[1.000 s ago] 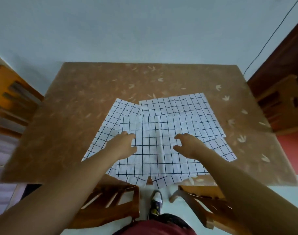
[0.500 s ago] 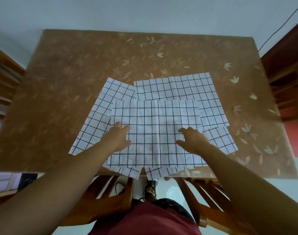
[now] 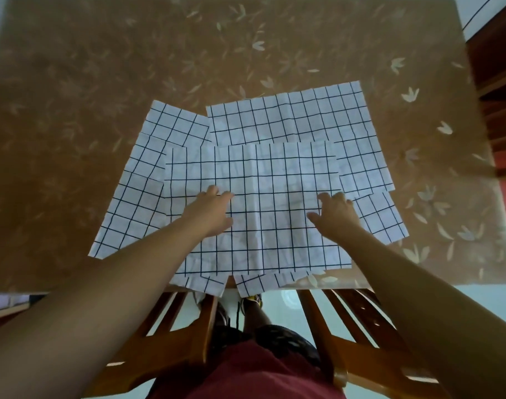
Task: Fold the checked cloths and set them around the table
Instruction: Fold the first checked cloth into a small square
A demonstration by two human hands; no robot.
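On the bench point(image 3: 73, 110), checked cloths point(image 3: 142, 180) overlap at the near edge, where the left grip point(image 3: 208, 214), fingers flat and apart, and the right grip point(image 3: 336, 214), arched but pinching nothing, press the top cloth point(image 3: 269, 174), likely steadying it for folding.

Wooden chairs point(image 3: 171, 341) on pale floor point(image 3: 292, 312); dark wooden furniture point(image 3: 499, 67).
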